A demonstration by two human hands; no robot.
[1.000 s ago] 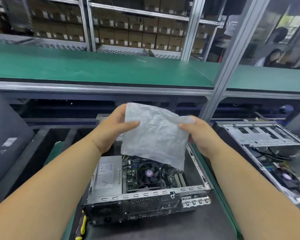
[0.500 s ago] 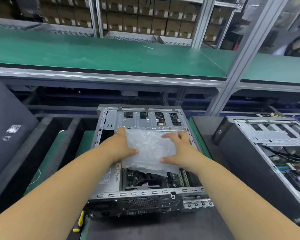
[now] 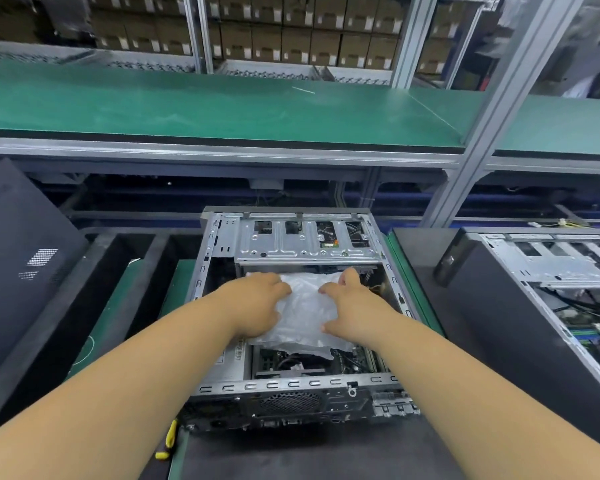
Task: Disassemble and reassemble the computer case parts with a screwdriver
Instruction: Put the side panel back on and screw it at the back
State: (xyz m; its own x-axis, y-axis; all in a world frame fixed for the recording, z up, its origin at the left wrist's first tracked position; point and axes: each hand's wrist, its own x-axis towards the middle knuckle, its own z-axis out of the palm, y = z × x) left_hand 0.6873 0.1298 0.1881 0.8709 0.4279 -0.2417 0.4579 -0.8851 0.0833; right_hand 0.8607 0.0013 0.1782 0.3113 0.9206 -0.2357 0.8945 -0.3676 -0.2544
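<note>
An open grey computer case (image 3: 291, 388) lies flat in front of me, its rear ports facing me. A crumpled white plastic sheet (image 3: 305, 317) lies inside it over the motherboard, just below the silver drive cage (image 3: 305, 244). My left hand (image 3: 257, 306) presses on the sheet's left side and my right hand (image 3: 350, 306) presses on its right side, fingers spread on top. A yellow-handled screwdriver (image 3: 169, 439) lies at the case's near left corner, partly hidden by my left forearm.
A second open computer case (image 3: 551, 268) stands to the right. A black side panel (image 3: 21, 258) leans at the left. A green shelf (image 3: 222, 109) runs above the bench, carried by a grey metal post (image 3: 492, 112). Cardboard boxes fill the racks behind.
A second ago both hands held the sheet up in the air above the case. They lowered it into the case and now press it down further in, toward the drive cage.
</note>
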